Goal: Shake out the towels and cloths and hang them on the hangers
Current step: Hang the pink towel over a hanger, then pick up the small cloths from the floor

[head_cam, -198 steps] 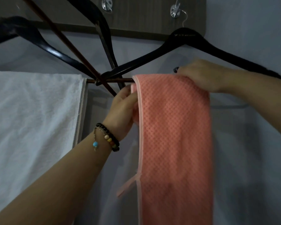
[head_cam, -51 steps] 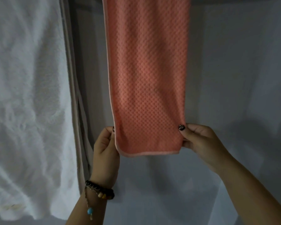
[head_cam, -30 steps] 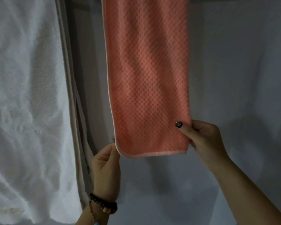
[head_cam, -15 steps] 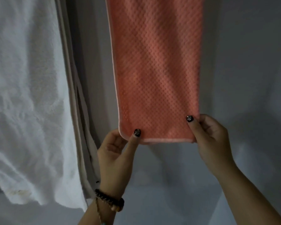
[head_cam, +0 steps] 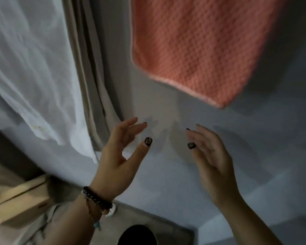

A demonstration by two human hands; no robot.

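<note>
Coral waffle cloth (head_cam: 198, 48) hangs free beside the white towel (head_cam: 30, 68), so both look hung, while the left hand (head_cam: 120, 160) and right hand (head_cam: 212, 156) hover below, each grip slack and empty; remaining laundry unseen.

Dim, flat indoor light leaves the grey wall (head_cam: 175, 174) murky, with soft finger shadows near centre, motion blur smearing the white towel (head_cam: 28, 68) at nine o'clock, and wide-angle distortion tilting the orange cloth (head_cam: 198, 43) at one o'clock.
</note>
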